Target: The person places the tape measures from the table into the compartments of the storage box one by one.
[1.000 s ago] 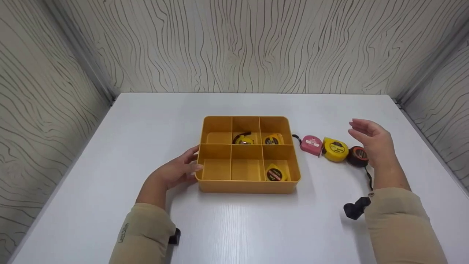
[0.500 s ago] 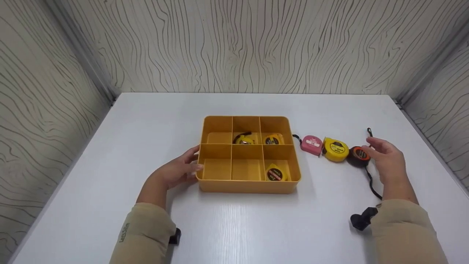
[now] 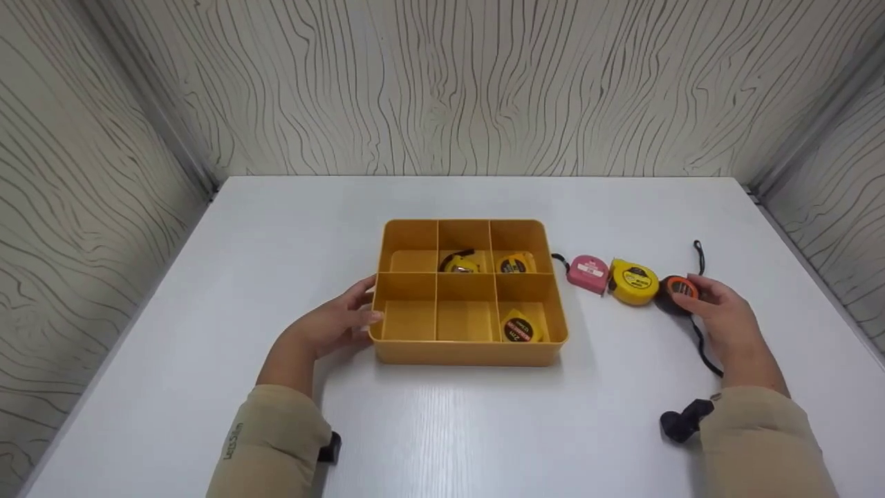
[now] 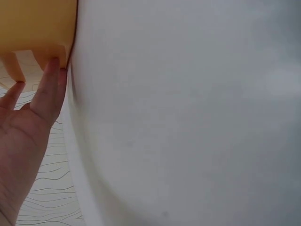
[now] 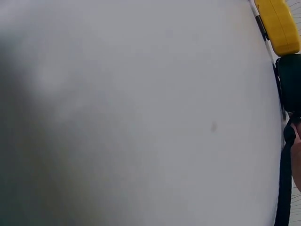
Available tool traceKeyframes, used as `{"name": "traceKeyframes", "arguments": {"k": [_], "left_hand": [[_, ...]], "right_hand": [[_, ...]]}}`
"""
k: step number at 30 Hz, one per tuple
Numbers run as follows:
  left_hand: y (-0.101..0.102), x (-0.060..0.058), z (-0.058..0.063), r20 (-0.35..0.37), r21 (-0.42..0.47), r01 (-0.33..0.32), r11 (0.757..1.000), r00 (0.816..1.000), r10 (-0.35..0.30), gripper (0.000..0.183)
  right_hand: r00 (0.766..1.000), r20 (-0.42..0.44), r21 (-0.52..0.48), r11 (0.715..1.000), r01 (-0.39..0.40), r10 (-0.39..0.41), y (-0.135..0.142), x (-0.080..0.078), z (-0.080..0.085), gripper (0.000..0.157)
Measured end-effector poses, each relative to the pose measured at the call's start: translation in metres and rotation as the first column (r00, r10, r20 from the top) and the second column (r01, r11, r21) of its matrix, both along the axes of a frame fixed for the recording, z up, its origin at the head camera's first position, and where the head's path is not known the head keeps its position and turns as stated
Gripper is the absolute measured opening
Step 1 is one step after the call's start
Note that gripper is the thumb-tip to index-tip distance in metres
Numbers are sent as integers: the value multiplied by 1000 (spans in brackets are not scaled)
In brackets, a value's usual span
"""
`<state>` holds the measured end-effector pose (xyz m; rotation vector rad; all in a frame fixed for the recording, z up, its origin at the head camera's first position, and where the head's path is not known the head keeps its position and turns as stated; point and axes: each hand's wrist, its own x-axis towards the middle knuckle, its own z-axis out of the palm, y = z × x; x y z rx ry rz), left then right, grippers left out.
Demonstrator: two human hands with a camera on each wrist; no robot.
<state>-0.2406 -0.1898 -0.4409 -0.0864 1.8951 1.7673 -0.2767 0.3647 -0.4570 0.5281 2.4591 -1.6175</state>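
My left hand (image 3: 333, 323) rests its fingertips against the left wall of an orange six-compartment box (image 3: 467, 351). In the left wrist view, straight fingers (image 4: 46, 92) touch the box's side. My right hand (image 3: 729, 321) pinches a black tape measure with an orange ring (image 3: 669, 296), thumb over its face and fingers at its right side. Its black strap (image 3: 704, 353) trails on the table. Beside it lie a yellow tape measure (image 3: 632, 282) and a pink one (image 3: 588, 273). In the right wrist view, only a sliver of the hand (image 5: 296, 162) shows.
Inside the box sit three yellow tape measures: one at back middle (image 3: 462, 263), one at back right (image 3: 515, 263), one at front right (image 3: 520, 328). The white table (image 3: 442, 422) meets patterned panels (image 3: 442, 90) at the back and sides.
My right hand has come down and toward me onto the black tape measure, its thumb now over the face. The left hand and the box stay where they were.
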Motion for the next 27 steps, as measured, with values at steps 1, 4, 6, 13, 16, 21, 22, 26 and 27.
{"name": "traceKeyframes", "arguments": {"k": [1,4,6,13,16,21,22,26,27], "left_hand": [[0,0,0,2,-4,-2,1000,1000,2,82],[0,1,1,2,-16,-4,1000,1000,4,81],[0,0,1,-1,-24,-6,1000,1000,6,79],[-2,0,0,-2,-25,-7,1000,1000,7,79],[-2,0,-1,-8,-5,5,1000,1000,-5,78],[-1,-2,-4,-20,46,19,999,1000,-18,74],[-1,-2,-4,-21,49,18,999,1000,-17,74],[0,-1,-4,-22,16,10,1000,1000,-10,75],[0,-1,-3,-18,12,7,1000,1000,-6,75]], "right_hand": [[1000,-2,1,1000,-9,9,1,1,0,87],[999,-11,3,999,-35,35,2,2,-2,89],[998,-20,17,998,-53,53,3,2,-3,90],[992,-48,127,986,-107,114,1,1,-7,93],[993,-54,159,983,-95,105,2,1,-9,92],[996,-51,180,981,-64,75,2,2,-10,93],[997,-51,177,983,-55,65,2,2,-10,93],[999,-32,172,985,-16,21,1,4,-5,97],[999,-28,171,985,-10,15,1,4,-4,97]]}}
